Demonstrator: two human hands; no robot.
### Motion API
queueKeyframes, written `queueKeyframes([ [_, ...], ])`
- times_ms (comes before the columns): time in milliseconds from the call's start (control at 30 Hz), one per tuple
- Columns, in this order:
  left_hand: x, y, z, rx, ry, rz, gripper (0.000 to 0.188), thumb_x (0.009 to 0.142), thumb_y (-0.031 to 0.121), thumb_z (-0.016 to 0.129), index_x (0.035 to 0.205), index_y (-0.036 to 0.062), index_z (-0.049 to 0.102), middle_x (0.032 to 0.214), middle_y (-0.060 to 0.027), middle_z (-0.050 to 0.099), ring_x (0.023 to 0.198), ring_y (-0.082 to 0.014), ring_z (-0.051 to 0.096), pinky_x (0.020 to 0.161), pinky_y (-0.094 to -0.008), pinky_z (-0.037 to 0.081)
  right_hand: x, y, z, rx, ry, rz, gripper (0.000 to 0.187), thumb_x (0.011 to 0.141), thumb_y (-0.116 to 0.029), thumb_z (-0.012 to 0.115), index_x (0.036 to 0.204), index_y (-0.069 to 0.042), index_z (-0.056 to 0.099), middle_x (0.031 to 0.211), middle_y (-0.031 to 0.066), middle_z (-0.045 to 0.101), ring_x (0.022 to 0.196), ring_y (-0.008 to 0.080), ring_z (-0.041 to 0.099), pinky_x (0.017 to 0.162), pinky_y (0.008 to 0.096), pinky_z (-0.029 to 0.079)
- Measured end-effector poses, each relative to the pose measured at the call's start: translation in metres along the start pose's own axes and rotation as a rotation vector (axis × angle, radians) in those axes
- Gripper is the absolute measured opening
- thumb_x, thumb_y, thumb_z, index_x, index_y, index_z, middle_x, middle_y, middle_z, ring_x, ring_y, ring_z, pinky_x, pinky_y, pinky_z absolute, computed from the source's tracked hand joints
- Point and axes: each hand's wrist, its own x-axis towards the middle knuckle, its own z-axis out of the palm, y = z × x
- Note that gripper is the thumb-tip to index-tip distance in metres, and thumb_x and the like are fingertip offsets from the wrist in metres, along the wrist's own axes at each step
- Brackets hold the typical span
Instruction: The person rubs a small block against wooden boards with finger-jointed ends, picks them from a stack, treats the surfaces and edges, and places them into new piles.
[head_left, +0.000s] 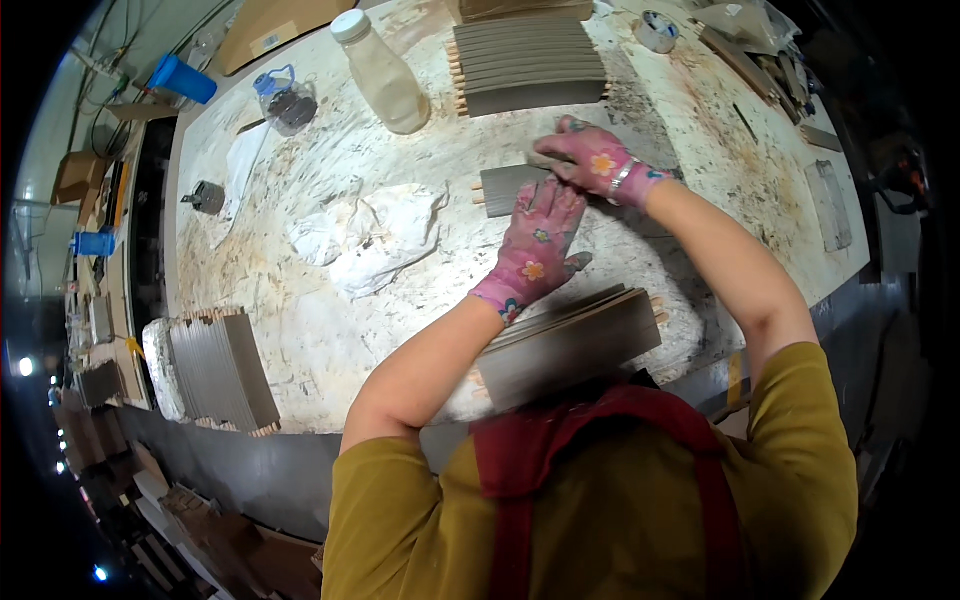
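Observation:
A grey flat board (508, 186) with light wooden pegs at its left end lies on the worktable in front of me. My left hand (540, 235), in a pink flowered glove, rests flat over the board's right part with its fingers stretched out. Just beyond it, at the board's far right, is my right hand (598, 165) in a matching glove. Its fingers are bent together, and whatever they hold is hidden. Between me and the hands stands a stack of similar grey boards (575, 350). Another stack of pegged boards (530, 65) lies at the far side.
A crumpled white cloth (385, 235) lies left of my hands. Behind it stand a cloudy bottle (385, 80) with a white lid and a blue-topped jug (290, 105). More boards (220, 370) sit at the near left corner. A tape roll (656, 32) is at the far right.

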Motion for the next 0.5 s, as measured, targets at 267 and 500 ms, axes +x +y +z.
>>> queueKeyframes([
  [267,0.017,-0.020,-0.020,-0.080,0.046,-0.116,0.063,0.079,0.032,0.070,0.135,0.0082,0.052,0.139,-0.0160,0.048,0.126,-0.0371,0.046,0.107,-0.0462,0.036,-0.112,0.089,-0.050,-0.195,0.136,0.270,0.033,0.082,-0.017,0.066,0.115,-0.015,0.063,0.105,0.0163,0.058,0.099,0.0375,0.059,0.086,0.0435,0.050],
  [500,0.040,-0.069,-0.057,-0.288,-0.252,-0.192,0.053,0.081,0.027,0.068,0.131,0.0123,0.058,0.124,-0.0195,0.057,0.115,-0.0402,0.054,0.100,-0.0432,0.045,-0.146,0.060,-0.052,0.351,0.249,0.360,0.039,0.086,-0.021,0.065,0.121,-0.003,0.063,0.114,0.0157,0.061,0.107,0.0304,0.059,0.098,0.0358,0.044],
])
